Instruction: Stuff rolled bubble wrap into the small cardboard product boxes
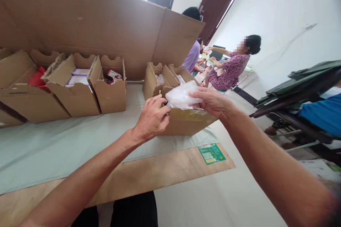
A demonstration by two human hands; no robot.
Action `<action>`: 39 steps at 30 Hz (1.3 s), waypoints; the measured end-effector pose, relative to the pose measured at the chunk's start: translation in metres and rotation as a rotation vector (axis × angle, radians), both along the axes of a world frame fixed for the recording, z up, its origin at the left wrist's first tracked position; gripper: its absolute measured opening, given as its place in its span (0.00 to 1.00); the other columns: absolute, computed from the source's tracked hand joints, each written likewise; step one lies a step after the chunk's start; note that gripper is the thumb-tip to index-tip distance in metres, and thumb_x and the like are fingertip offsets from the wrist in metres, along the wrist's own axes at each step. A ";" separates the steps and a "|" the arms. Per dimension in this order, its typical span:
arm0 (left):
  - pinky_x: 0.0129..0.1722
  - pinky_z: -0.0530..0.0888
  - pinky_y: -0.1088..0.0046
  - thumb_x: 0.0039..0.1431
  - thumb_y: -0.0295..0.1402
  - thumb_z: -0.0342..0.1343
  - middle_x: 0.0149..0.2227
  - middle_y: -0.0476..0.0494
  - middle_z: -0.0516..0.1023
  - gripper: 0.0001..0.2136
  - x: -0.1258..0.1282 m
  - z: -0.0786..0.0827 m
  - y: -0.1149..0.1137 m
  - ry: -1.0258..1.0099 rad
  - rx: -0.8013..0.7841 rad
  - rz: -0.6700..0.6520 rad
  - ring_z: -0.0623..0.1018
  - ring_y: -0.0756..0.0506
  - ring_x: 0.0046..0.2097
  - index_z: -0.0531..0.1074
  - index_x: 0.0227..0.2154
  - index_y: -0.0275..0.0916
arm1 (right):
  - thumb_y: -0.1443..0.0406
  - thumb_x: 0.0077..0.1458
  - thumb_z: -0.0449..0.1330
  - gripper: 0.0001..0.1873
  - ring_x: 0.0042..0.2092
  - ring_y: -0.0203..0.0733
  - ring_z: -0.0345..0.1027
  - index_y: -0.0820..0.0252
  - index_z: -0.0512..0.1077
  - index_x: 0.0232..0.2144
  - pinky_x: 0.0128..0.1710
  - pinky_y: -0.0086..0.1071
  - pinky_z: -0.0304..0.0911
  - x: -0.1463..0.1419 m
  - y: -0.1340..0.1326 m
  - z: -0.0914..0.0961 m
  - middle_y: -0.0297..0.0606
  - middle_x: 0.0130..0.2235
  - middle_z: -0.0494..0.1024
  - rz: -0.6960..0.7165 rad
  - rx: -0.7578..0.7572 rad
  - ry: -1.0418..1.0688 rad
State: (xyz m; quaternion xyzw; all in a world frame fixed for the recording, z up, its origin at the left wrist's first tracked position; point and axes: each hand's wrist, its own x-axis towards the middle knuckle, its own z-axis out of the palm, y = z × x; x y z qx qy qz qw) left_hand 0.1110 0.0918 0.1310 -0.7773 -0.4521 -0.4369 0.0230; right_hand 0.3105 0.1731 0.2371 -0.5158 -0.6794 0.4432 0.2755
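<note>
A bundle of clear, whitish plastic wrap [182, 95] sits over the opening of a cardboard box [183, 122] at the table's right end. From the right, my right hand [209, 101] pinches the bundle between thumb and fingers. My left hand [153, 117] is at the same box's near left corner, its fingers curled and closed. Something small and dark shows by its thumb and forefinger, too hidden to name. The bundle and my hands cover most of the box's inside.
Open cardboard bins [110, 94] holding packets line the table [87, 127] at left, before a tall cardboard panel [106, 21]. A green printed card [212, 153] lies at the front edge. Behind are seated people [229, 67]; a dark chair [301, 95] stands right.
</note>
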 end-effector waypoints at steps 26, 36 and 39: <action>0.49 0.72 0.52 0.55 0.26 0.56 0.45 0.36 0.81 0.11 -0.008 0.003 0.005 0.209 -0.136 -0.021 0.72 0.34 0.54 0.80 0.39 0.39 | 0.62 0.57 0.63 0.12 0.27 0.42 0.72 0.64 0.72 0.41 0.23 0.30 0.61 -0.068 -0.004 0.022 0.44 0.37 0.79 0.161 0.243 -0.958; 0.43 0.70 0.56 0.54 0.27 0.54 0.35 0.38 0.82 0.07 -0.010 0.033 0.011 0.477 -0.217 -0.056 0.75 0.36 0.46 0.78 0.28 0.38 | 0.66 0.60 0.62 0.09 0.24 0.33 0.61 0.59 0.66 0.28 0.24 0.25 0.55 -0.049 -0.003 0.006 0.30 0.26 0.70 0.080 -0.082 -0.402; 0.42 0.71 0.56 0.55 0.28 0.54 0.35 0.37 0.82 0.07 -0.010 0.033 0.012 0.507 -0.204 -0.054 0.75 0.35 0.46 0.78 0.29 0.38 | 0.66 0.61 0.59 0.09 0.24 0.34 0.61 0.59 0.68 0.28 0.25 0.26 0.55 -0.048 -0.004 0.005 0.31 0.25 0.71 0.140 -0.063 -0.402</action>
